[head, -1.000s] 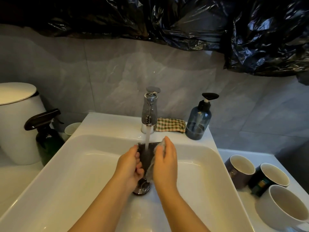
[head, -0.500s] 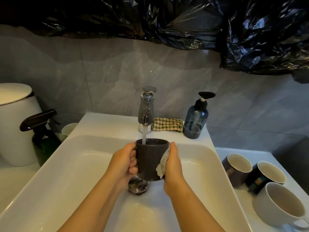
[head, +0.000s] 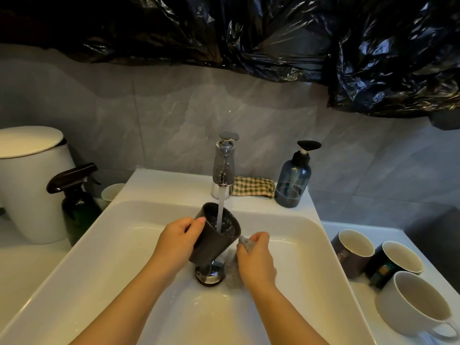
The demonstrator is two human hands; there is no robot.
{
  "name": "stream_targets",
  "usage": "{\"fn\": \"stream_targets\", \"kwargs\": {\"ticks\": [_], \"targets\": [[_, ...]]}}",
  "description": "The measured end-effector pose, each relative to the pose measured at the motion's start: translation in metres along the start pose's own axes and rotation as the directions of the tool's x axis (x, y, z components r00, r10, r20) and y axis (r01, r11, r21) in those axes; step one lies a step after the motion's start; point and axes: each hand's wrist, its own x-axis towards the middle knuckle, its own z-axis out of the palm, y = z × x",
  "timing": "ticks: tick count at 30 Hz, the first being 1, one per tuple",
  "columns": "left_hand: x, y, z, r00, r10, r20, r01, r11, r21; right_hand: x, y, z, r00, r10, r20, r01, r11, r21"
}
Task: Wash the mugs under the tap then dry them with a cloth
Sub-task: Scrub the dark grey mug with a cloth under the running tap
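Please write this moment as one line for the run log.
phase: rinsing | left hand: holds dark mug tilted under tap stream | right hand: grips small cloth | three mugs wait right of sink

The scene is dimly lit, with a warm yellowish cast. The white sink (head: 99,257) is rendered brightest, and soft highlights are seen on its floor below the grip of the left hand (head: 176,242) on the dark mug (head: 214,240). Small glints are thrown off the chrome tap (head: 224,168) just above the grip and off the drain plug (head: 210,272) beneath it. Far above the grip, the black plastic sheeting (head: 273,33) is sunk in shadow, broken only by specular streaks. Right of the grip, the right hand (head: 254,260) and the cloth (head: 245,242) pinched in it are softened by motion blur. Straight edges are bowed near the frame borders.
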Motion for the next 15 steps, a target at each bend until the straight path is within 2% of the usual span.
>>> {"fn": "stream_targets", "kwargs": {"ticks": [2,4,6,10,12,15], "targets": [[-0.004,-0.007,-0.001,0.999,-0.031,-0.018,0.032,0.999,0.029,0.001,0.008,0.001,0.992,-0.114,0.051,0.124,0.911,-0.393],[-0.005,-0.014,-0.003,0.998,-0.050,-0.034,0.051,0.998,0.048,0.000,0.014,0.011,0.963,-0.111,0.246,0.241,0.762,-0.601],[-0.006,-0.017,-0.005,0.998,-0.050,-0.040,0.053,0.996,0.065,-0.002,0.021,0.021,0.918,-0.107,0.382,0.353,0.660,-0.663],[-0.005,-0.012,-0.011,0.999,-0.026,-0.031,0.028,0.997,0.073,0.005,0.032,0.018,0.902,-0.206,0.379,0.425,0.581,-0.694],[-0.004,-0.010,-0.013,1.000,-0.026,-0.006,0.027,0.996,0.084,0.005,0.032,0.010,0.897,-0.204,0.393,0.432,0.599,-0.674],[-0.005,-0.010,-0.016,0.999,-0.007,0.052,-0.001,0.987,0.159,0.004,0.033,0.004,0.912,-0.181,0.367,0.381,0.703,-0.601]]}}
